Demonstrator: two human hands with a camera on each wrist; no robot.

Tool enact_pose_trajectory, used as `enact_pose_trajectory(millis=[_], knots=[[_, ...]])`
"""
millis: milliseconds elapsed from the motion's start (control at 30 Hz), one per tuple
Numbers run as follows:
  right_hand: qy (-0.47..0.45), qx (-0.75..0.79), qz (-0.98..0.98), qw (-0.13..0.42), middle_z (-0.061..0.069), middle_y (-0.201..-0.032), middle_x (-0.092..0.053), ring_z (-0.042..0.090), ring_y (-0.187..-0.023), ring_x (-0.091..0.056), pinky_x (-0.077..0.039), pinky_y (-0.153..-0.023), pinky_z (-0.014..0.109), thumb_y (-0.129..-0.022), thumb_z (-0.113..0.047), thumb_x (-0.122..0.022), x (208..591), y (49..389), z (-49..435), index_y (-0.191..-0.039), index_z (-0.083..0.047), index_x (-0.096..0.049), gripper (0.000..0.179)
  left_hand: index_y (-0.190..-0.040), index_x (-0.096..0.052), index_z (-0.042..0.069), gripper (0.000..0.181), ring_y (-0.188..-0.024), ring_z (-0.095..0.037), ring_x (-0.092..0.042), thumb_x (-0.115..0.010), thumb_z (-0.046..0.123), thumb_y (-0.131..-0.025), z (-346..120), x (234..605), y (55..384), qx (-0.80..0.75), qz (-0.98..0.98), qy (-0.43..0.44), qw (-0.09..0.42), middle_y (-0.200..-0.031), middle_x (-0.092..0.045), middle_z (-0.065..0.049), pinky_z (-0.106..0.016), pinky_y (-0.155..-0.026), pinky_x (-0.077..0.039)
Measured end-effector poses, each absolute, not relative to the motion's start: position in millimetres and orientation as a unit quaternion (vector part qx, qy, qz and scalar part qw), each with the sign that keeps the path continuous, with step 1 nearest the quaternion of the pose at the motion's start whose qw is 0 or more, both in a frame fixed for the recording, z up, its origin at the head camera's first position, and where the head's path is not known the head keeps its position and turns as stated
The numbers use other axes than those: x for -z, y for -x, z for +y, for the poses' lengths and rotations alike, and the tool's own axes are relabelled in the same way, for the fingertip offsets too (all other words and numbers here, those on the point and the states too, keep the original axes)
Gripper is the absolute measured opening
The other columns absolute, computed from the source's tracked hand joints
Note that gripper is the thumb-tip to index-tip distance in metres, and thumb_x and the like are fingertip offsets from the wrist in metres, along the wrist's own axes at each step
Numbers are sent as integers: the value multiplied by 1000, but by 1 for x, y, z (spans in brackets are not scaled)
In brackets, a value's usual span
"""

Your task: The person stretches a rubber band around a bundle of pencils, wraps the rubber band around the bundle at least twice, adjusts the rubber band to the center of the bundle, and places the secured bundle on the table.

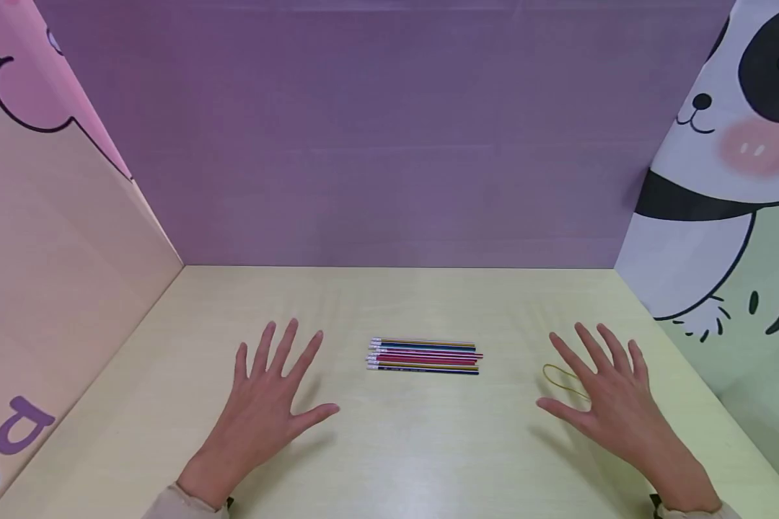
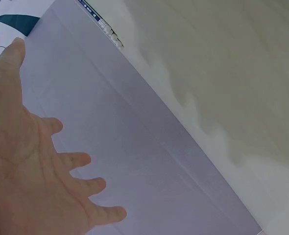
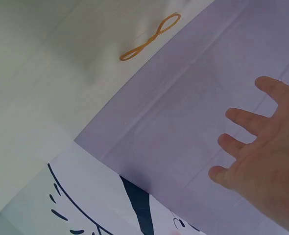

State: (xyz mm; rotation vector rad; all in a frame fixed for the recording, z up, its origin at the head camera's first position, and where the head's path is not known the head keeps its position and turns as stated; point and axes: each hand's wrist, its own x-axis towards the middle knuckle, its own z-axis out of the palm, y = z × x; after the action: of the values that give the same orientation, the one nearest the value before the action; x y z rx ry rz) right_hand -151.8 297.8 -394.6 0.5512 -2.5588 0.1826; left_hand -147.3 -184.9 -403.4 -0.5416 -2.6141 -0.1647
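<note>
Several pencils (image 1: 423, 357) with white-banded ends lie side by side in a row at the middle of the table. My left hand (image 1: 262, 404) hovers to their left, fingers straight and spread, holding nothing. Off to the right, my right hand (image 1: 613, 404) is spread the same way, its palm above the table. A yellow rubber band (image 1: 561, 380) lies beneath its thumb and index finger, partly hidden in the head view. The right wrist view shows that rubber band (image 3: 150, 38) twisted into a figure eight. In the left wrist view only the pencil ends (image 2: 105, 27) show.
The pale wooden table (image 1: 389, 447) meets a purple back wall (image 1: 389, 144). A pink-toned panel with letters (image 1: 58, 288) closes the left side. On the right stands a panel with a printed panda (image 1: 707, 166).
</note>
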Motion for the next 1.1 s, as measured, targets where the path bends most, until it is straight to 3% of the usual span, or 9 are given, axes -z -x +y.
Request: enact_pose_trajectory(millis=[267,367,533,767,1100], knots=[[-213,-107,-948,213,22,-152,-38,45,-141,-26,-17,-110,68,-87,-50,-71,395,152,293,-154,-23,-38,80,-159,-21,29,89,-147,-42,-20,-55,71,-88,-180,400,147,82,-956,218,177,-162,-23,-14,-69,-110,-20],[-209,-130,-951,186,22,-153,-36,43,-141,-29,-26,-110,63,-91,-44,-70,393,151,291,-154,-19,-36,75,-160,-20,30,85,-145,-41,-26,-54,68,-91,-177,398,146,104,-956,228,153,-160,-28,-15,-68,-110,-25],[-205,-146,-955,157,21,-152,-37,39,-138,-35,-41,-99,61,-96,-40,-66,390,153,287,-153,-14,-37,70,-159,-21,30,79,-144,-38,-30,-54,62,-95,-174,395,146,137,-949,249,138,-157,-33,-15,-64,-111,-27],[-206,-155,-956,136,19,-150,-39,37,-138,-36,-41,-101,59,-98,-41,-62,390,156,282,-152,-13,-38,65,-158,-28,26,74,-144,-34,-30,-56,56,-97,-173,392,148,160,-936,276,151,-156,-33,-13,-58,-112,-26],[-223,-167,-953,116,20,-150,-39,38,-140,-33,-37,-106,59,-99,-44,-59,387,166,269,-151,-11,-39,64,-157,-30,22,71,-146,-33,-26,-58,51,-97,-174,386,154,178,-932,284,137,-158,-30,-13,-59,-114,-24]])
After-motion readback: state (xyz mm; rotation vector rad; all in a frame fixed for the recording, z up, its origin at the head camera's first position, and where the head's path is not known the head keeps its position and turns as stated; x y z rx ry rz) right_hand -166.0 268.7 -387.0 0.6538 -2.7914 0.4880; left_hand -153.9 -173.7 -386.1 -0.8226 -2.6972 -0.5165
